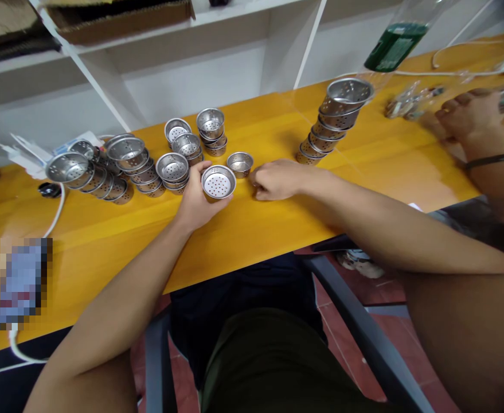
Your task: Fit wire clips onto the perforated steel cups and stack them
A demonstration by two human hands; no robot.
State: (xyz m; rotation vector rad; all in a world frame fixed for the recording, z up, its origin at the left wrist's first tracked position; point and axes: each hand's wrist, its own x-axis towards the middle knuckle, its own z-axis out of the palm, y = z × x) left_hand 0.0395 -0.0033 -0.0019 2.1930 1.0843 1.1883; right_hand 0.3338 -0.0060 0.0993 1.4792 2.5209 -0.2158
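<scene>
My left hand (196, 202) grips a small perforated steel strainer cup (218, 182), held just above the orange table (105, 241). My right hand (277, 179) rests on the table to its right, fingers curled in; whether it holds anything is hidden. A single strainer cup (240, 163) stands between and just behind both hands. Short stacks of the same cups (172, 169) sit behind my left hand, and a tall leaning stack (335, 117) stands behind my right hand.
More toppled cup stacks (101, 172) lie at the left by a white cable (58, 206). Another person's hand (467, 117) with a dark wristband rests at the right near clear plastic bags (410, 100). White shelving (200, 74) backs the table.
</scene>
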